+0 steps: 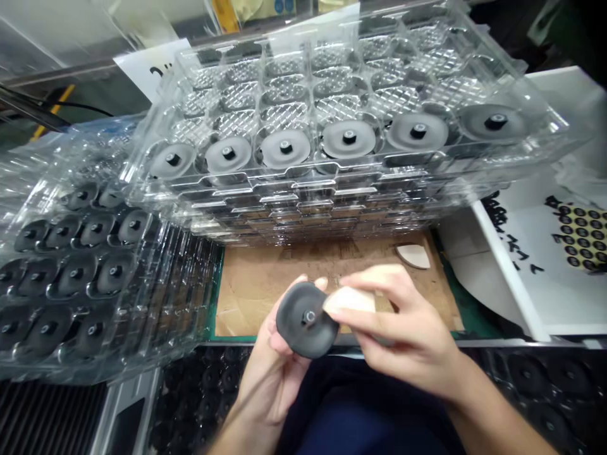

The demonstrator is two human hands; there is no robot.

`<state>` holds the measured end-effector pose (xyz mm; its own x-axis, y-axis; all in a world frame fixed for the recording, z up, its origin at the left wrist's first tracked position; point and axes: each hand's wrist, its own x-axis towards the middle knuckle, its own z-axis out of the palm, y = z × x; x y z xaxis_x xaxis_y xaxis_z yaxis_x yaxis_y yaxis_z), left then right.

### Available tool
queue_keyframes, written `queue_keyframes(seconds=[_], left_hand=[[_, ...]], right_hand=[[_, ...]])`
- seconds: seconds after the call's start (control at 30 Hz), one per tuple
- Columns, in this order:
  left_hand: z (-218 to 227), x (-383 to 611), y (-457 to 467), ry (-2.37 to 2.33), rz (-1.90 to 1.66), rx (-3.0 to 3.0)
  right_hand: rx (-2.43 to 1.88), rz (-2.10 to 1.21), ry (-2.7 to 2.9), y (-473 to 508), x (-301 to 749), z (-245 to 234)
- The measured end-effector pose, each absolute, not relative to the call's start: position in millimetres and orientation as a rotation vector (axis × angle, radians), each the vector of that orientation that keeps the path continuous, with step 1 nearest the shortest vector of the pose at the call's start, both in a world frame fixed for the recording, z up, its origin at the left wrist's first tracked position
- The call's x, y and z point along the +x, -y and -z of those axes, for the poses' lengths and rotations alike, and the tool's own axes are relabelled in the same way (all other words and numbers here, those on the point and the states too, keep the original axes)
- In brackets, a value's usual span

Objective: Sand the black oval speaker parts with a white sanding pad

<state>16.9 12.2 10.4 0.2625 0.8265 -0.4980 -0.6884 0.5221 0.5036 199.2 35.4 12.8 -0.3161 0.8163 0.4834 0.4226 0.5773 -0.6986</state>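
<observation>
My left hand holds a dark grey rounded disc with a small ringed hub at its centre, its face tilted up toward me. In my right hand a pale cream wedge-shaped pad is pinched between thumb and fingers. The pad's tip is close over the disc near its hub; whether it touches I cannot tell. Another cream wedge lies on the brown cardboard beyond my right hand. Parts of both hands look slightly blurred.
Ahead rises a stack of clear plastic trays, with grey discs along its front row. More trays of dark discs stand at left. A white bin at right holds small black pieces and a tan sheet of round dots.
</observation>
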Motion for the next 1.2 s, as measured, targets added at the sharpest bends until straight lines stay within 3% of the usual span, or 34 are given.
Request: queue_keyframes(seconds=[0.3, 0.9, 1.1, 1.2], left_hand=[[-12, 15, -16, -0.799, -0.881, 0.232], [-10, 50, -15, -0.915, -1.217, 0.24], [-6, 46, -14, -0.935, -1.287, 0.277], [-5, 44, -14, -0.95, -1.258, 0.282]], right_hand=[[-0.958, -0.577, 2.005, -29, 207, -14], [-1.247, -0.421, 1.77, -3, 175, -19], [-1.434, -1.055, 1.175, -4, 186, 27], [-1.437, -1.191, 1.057, -1, 191, 48]])
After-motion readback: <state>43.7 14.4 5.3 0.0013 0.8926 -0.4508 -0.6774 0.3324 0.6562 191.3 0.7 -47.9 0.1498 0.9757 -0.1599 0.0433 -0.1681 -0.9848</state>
